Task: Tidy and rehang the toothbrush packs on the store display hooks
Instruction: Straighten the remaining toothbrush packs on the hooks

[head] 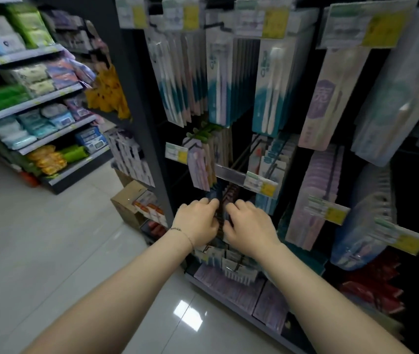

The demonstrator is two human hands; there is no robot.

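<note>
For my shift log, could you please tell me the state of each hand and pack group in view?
Left hand, fingers curled on the low packs.
Right hand, fingers curled on them too.
Low packs, bunched between both hands.
Teal packs, hanging on upper hooks.
Lilac packs, hanging tilted.
Cardboard box, open, on the floor.

1 view only, head-worn and wide-angle, so there is no second view to overlap. It looks forward and down. Both forearms enter from the bottom edge and run up to mid-frame, where the left hand [198,223] and right hand [250,229] meet. Faces a dark display rack [139,111] of hanging toothbrush packs [219,98] at close range; the upper packs crowd the top edge. Lens bends the edges and the rack upright leans. The left third opens onto pale floor [50,251] and farther side shelves [38,100], which are blurred.
</note>
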